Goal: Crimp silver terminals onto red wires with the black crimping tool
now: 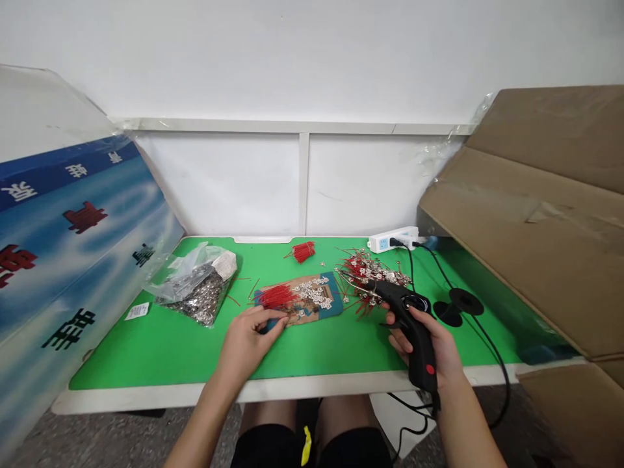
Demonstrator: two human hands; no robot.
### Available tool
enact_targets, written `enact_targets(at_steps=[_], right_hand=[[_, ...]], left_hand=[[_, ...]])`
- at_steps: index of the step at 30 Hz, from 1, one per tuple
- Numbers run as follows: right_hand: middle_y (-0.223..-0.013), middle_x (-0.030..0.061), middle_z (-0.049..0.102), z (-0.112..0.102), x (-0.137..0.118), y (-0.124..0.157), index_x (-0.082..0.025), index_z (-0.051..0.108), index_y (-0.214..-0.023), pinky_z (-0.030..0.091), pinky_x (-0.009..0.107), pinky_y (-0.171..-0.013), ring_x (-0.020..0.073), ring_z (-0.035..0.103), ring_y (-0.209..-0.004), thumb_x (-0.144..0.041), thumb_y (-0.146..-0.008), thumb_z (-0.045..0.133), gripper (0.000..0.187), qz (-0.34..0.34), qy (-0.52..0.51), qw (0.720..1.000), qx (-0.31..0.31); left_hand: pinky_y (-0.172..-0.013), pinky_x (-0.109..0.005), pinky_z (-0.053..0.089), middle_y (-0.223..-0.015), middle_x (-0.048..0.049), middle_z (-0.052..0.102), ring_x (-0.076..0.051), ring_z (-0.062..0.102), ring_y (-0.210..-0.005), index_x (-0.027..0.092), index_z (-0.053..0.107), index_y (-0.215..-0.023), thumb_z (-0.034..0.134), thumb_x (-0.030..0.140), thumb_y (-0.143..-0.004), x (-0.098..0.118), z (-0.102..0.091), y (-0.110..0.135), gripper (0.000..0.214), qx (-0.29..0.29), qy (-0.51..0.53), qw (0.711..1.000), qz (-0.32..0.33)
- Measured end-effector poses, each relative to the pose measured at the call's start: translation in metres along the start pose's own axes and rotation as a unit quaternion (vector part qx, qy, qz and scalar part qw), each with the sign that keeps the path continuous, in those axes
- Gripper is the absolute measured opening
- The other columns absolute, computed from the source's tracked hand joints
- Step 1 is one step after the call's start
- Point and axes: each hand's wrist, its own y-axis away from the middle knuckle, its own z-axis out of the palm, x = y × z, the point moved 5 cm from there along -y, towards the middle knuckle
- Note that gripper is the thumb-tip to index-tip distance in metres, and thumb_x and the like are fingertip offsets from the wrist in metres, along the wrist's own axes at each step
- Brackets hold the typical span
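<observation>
My right hand is wrapped round the black grip of a soldering gun, whose thin metal tip points left over the board. My left hand rests at the near left edge of a cardboard piece, thumb and forefinger pinched together; whatever is between them is too small to tell. On the cardboard lie a row of red wires and several small silver metal pieces. Behind the gun's tip is a heap of red wires with metal pieces on their ends.
A clear bag of metal pieces lies on the left of the green mat. A bundle of red wires is at the back. At right are a power strip, a black spool and cables. Cardboard panels flank the table.
</observation>
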Motion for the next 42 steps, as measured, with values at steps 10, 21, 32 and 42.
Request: enact_targets(at_steps=[10, 21, 32, 42], right_hand=[[-0.086, 0.0092, 0.071, -0.001, -0.002, -0.003, -0.009, 0.075, -0.103, 0.041, 0.023, -0.043, 0.0081, 0.047, -0.043, -0.035, -0.085, 0.074, 0.031, -0.017, -0.052, 0.998, 0.009], [-0.084, 0.0087, 0.071, 0.001, -0.002, -0.005, -0.004, 0.076, -0.108, 0.039, 0.021, -0.04, 0.0059, 0.046, -0.041, -0.039, -0.085, 0.075, 0.042, -0.017, -0.042, 0.999, -0.008], [-0.085, 0.0096, 0.072, 0.004, -0.002, -0.006, -0.008, 0.073, -0.1, 0.038, 0.021, -0.043, 0.0067, 0.047, -0.042, -0.036, -0.088, 0.071, 0.03, -0.018, -0.058, 0.998, -0.017], [-0.084, 0.0096, 0.072, 0.004, -0.004, -0.003, -0.008, 0.071, -0.098, 0.037, 0.021, -0.041, 0.0066, 0.047, -0.041, -0.036, -0.088, 0.07, 0.03, -0.024, -0.059, 0.998, -0.019]], left_hand=[[-0.068, -0.027, 0.041, -0.085, -0.0043, 0.073, -0.017, 0.06, -0.071, 0.025, 0.083, -0.095, 0.067, 0.037, -0.091, 0.069, 0.036, -0.048, 0.02, -0.019, 0.022, 0.998, -0.046], [-0.062, -0.027, 0.033, -0.073, -0.0032, 0.068, -0.017, 0.056, -0.064, 0.02, 0.079, -0.093, 0.054, 0.045, -0.097, 0.067, 0.043, -0.066, 0.035, -0.082, -0.034, 0.995, -0.038], [-0.074, -0.031, 0.045, -0.115, -0.0057, 0.073, -0.026, 0.069, -0.098, 0.027, 0.077, -0.115, 0.058, 0.038, -0.097, 0.088, 0.072, -0.059, 0.028, -0.147, -0.17, 0.974, 0.041], [-0.088, -0.037, 0.049, -0.115, -0.0091, 0.069, -0.027, 0.067, -0.105, 0.023, 0.068, -0.127, 0.049, 0.035, -0.101, 0.106, 0.087, -0.059, 0.035, -0.17, -0.152, 0.967, 0.111]])
